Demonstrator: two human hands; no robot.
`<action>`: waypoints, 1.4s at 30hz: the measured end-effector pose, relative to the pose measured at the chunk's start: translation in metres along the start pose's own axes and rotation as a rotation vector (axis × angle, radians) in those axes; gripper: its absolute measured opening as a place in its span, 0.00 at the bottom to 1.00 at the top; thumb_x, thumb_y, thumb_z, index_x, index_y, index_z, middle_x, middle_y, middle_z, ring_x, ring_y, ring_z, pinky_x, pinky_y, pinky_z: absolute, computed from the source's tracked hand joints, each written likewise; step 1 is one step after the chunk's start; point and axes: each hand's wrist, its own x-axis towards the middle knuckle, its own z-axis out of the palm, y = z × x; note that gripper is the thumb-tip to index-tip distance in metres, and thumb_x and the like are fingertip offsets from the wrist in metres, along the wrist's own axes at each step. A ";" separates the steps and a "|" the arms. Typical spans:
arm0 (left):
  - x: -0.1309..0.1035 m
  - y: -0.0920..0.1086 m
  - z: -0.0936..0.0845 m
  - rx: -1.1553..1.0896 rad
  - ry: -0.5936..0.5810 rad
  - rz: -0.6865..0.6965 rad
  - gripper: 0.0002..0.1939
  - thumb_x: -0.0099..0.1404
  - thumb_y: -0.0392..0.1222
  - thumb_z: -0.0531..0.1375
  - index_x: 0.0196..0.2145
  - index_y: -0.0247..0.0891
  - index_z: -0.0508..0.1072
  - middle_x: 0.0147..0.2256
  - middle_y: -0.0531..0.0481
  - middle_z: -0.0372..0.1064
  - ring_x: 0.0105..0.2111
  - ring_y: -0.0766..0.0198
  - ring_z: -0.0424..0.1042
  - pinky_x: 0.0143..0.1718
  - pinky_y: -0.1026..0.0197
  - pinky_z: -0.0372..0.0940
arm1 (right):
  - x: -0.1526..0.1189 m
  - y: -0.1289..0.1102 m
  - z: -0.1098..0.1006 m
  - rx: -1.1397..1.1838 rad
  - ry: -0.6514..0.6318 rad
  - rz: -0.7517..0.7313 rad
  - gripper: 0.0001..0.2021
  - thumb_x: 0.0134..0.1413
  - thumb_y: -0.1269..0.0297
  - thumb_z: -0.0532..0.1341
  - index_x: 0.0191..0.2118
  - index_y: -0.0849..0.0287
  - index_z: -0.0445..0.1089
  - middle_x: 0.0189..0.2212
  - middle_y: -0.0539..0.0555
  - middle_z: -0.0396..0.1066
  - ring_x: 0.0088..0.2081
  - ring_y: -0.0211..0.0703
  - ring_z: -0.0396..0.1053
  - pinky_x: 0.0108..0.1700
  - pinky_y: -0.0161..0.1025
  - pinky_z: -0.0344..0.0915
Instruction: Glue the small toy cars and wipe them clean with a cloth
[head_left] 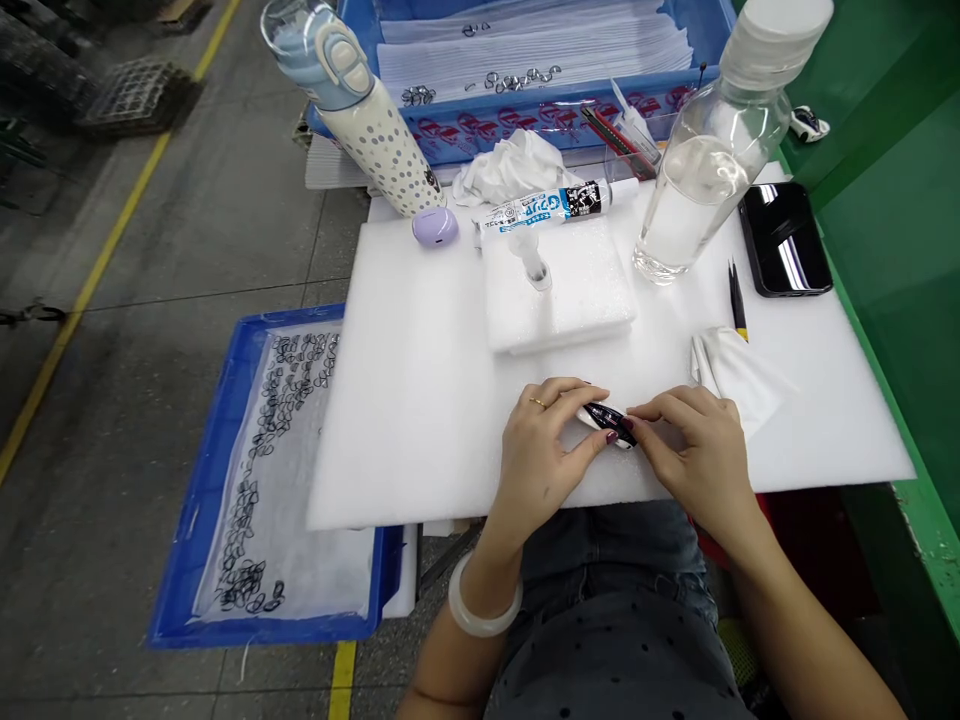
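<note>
A small glossy black-and-white piece (pixel 604 416), shaped like a toy car body, is held between my two hands just above the white foam board (pixel 405 400). My left hand (pixel 544 450) pinches its left end and near side with thumb and fingers. From the other side, my right hand (pixel 694 445) grips the right end between thumb and forefinger. The fingertips hide part of the piece. Just beyond the hands lies a white foam block (pixel 562 300) with a clear nozzle-like piece (pixel 531 258) standing in its hole. A white cloth (pixel 731 375) is close to my right hand.
Black-tipped tweezers (pixel 737 300), a phone (pixel 786 240) and a clear bottle (pixel 694 190) are at right. Behind the block lies a glue tube (pixel 547 207). A dotted flask (pixel 382 145) leans at left. Blue trays (pixel 199 480) hold small dark rings. A toy car (pixel 810 123) sits far right.
</note>
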 end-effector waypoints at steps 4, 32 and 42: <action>0.000 -0.003 0.000 0.016 -0.001 0.030 0.16 0.62 0.37 0.69 0.48 0.44 0.76 0.48 0.51 0.74 0.48 0.55 0.69 0.53 0.51 0.66 | -0.003 0.002 -0.001 -0.028 0.053 -0.066 0.06 0.65 0.64 0.62 0.36 0.55 0.75 0.31 0.51 0.72 0.34 0.45 0.68 0.38 0.44 0.54; -0.003 -0.008 -0.009 -0.071 -0.079 0.040 0.20 0.63 0.36 0.66 0.52 0.47 0.73 0.51 0.49 0.70 0.54 0.54 0.68 0.59 0.48 0.63 | -0.013 -0.007 -0.010 0.049 -0.020 -0.204 0.19 0.65 0.69 0.60 0.60 0.58 0.66 0.45 0.56 0.77 0.46 0.49 0.72 0.47 0.47 0.69; -0.010 -0.024 -0.013 -0.229 -0.048 -0.046 0.16 0.71 0.44 0.58 0.54 0.49 0.72 0.56 0.46 0.68 0.59 0.54 0.67 0.61 0.45 0.63 | -0.023 0.096 -0.067 -0.268 0.438 0.222 0.26 0.60 0.59 0.63 0.63 0.53 0.64 0.46 0.57 0.77 0.39 0.50 0.75 0.39 0.46 0.70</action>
